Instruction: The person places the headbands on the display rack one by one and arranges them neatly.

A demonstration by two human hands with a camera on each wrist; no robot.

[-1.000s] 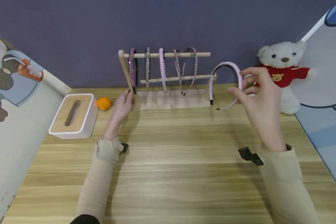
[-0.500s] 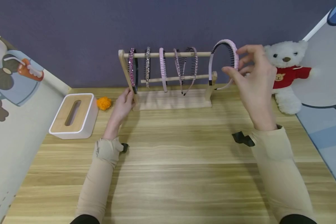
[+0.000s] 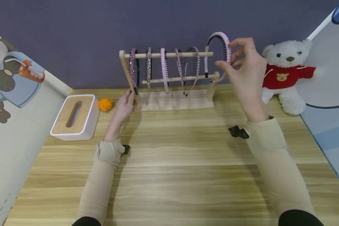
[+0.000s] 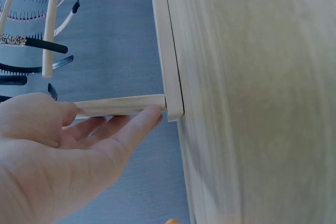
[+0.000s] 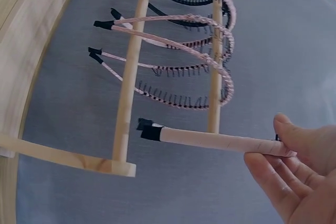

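Note:
My right hand [image 3: 247,69] pinches a pale pink headband [image 3: 225,39] with black inner teeth between thumb and fingers. The band stands upright at the free right end of the rack's top rod, overlapping it in the head view; its black tips [image 5: 151,132] point toward the lower rod in the right wrist view. My left hand [image 3: 124,106] grips the left upright [image 4: 118,105] of a wooden headband rack [image 3: 175,101], low near the base. Hanging along the rods are a pink glitter headband [image 3: 132,67], a silver glitter one [image 3: 148,67], a smooth pink one [image 3: 164,67] and two braided pinkish ones [image 3: 197,62].
A white tissue box [image 3: 86,127] with a wooden lid stands at the left, beside an orange yarn ball [image 3: 105,104]. At the right a white teddy bear [image 3: 292,103] in a red sweater sits against the wall. A dark wall [image 3: 169,22] rises right behind the rack.
My right hand has carried the pink headband up and to the left, from beside the rack to the top rod's end. My left hand stays on the upright.

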